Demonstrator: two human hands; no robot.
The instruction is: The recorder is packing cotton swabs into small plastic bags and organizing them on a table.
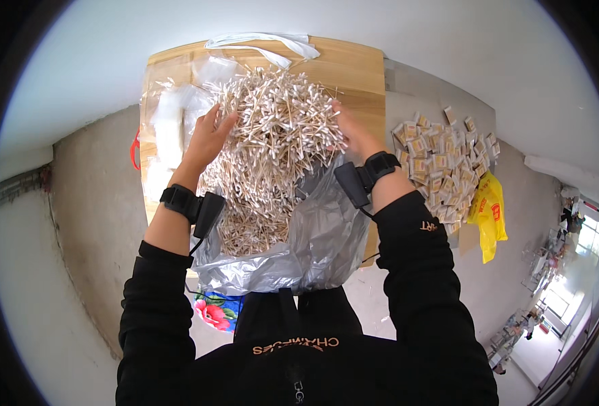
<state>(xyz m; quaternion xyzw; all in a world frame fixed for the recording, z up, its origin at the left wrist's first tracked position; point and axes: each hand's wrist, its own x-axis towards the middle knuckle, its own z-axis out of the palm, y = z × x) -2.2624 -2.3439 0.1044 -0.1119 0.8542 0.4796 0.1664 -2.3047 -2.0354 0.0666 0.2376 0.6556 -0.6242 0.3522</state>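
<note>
A large heap of cotton swabs (275, 108), white-tipped with pale wooden sticks, lies in front of me. My left hand (210, 139) cups the heap's left side, thumb and forefinger apart and its other fingers partly hidden. Against the right side is my right hand (355, 132), its fingertips covered by swabs. The upper heap sits between both hands; whether it is fully lifted I cannot tell. Nearer to me, more swabs fill a grey plastic bag (330, 233) that spreads over the table's front edge towards my lap.
Clear plastic packaging (170, 125) covers the left of the wooden table (353, 64). White plastic strips (265, 44) lie at the far edge, and a red handle (135, 150) juts out left. At right are many small boxes (441, 155) and a yellow bag (489, 213).
</note>
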